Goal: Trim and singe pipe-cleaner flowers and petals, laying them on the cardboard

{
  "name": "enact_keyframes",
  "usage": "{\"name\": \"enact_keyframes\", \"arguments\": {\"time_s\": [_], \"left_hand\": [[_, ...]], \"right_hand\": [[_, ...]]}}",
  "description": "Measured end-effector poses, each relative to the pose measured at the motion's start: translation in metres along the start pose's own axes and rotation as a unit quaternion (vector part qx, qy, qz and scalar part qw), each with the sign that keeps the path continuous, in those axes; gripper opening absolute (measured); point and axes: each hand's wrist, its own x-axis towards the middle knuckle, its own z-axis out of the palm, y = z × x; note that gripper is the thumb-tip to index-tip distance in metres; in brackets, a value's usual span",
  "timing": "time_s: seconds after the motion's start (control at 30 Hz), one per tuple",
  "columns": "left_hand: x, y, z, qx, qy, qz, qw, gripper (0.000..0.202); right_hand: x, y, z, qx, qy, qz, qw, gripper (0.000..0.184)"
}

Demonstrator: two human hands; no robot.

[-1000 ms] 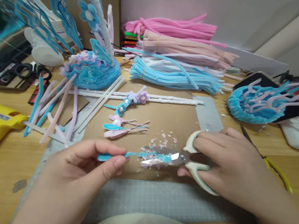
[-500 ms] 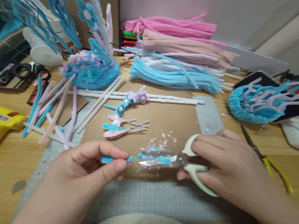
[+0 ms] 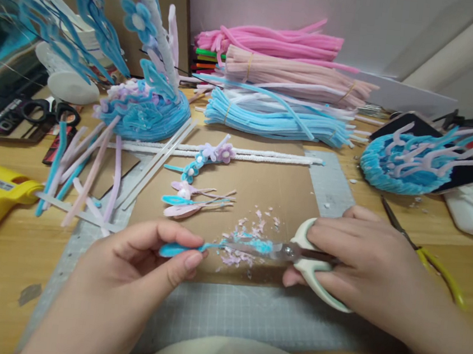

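Between thumb and forefinger, my left hand (image 3: 154, 275) pinches a blue pipe-cleaner petal (image 3: 176, 249), its thin stem pointing right. My right hand (image 3: 350, 256) is closed round the pale handles of a pair of scissors (image 3: 288, 251). Their blades lie nearly together along the stem. Blue and lilac fuzz clippings (image 3: 238, 259) are scattered under and around the blades on a brown cardboard sheet (image 3: 277, 192). Just beyond my left hand lie several finished petals (image 3: 183, 201) with twisted stems, and a small string of blue and lilac flowers (image 3: 198, 162).
A yellow glue gun (image 3: 1, 203) lies at left beside loose pipe cleaners (image 3: 88, 173). Bundled pipe cleaners (image 3: 276, 119) are stacked at the back. A blue fuzzy base (image 3: 150, 117) carries a tall stem. Yellow-handled pliers (image 3: 434, 265) and a blue tentacled piece (image 3: 407, 161) are at right.
The scissors have closed from partly spread blades and shifted slightly right with my right hand. More blue fuzz is off the stem. My left hand has hardly moved.
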Motion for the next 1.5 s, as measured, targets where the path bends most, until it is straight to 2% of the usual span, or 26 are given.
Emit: {"name": "enact_keyframes", "arguments": {"time_s": [0.13, 0.27, 0.5, 0.7, 0.77, 0.9, 1.23, 1.5], "left_hand": [[0.0011, 0.001, 0.0016, 0.013, 0.009, 0.009, 1.0, 0.011], [-0.0002, 0.0039, 0.001, 0.017, 0.002, 0.011, 1.0, 0.008], [-0.0028, 0.0052, 0.0024, 0.021, -0.034, 0.027, 0.999, 0.003], [-0.0011, 0.0055, 0.0072, 0.006, -0.014, 0.028, 0.999, 0.014], [-0.0009, 0.005, 0.0069, -0.006, -0.026, 0.027, 0.999, 0.017], [-0.0008, 0.0044, 0.005, -0.028, -0.07, 0.008, 0.997, 0.02], [0.0015, 0.0052, 0.0054, -0.126, -0.116, -0.072, 0.983, 0.023], [0.0017, -0.0009, 0.0038, -0.166, -0.15, -0.095, 0.97, 0.024]], "right_hand": [[-0.0013, 0.0026, -0.0009, -0.016, 0.013, 0.009, 1.0, 0.047], [-0.0015, 0.0007, 0.0001, -0.017, 0.011, 0.001, 1.0, 0.041], [0.0013, -0.0044, 0.004, -0.029, -0.002, -0.011, 1.0, 0.036], [-0.0014, -0.0046, 0.0043, -0.014, -0.01, -0.008, 1.0, 0.037], [-0.0021, -0.0047, 0.0047, -0.018, -0.017, -0.006, 1.0, 0.037], [-0.0023, -0.0039, 0.0059, -0.026, -0.006, -0.021, 0.999, 0.039], [-0.0017, -0.0051, 0.0061, -0.021, -0.002, -0.03, 0.999, 0.041], [-0.0011, -0.0062, 0.0083, -0.009, -0.005, -0.025, 1.0, 0.038]]}}
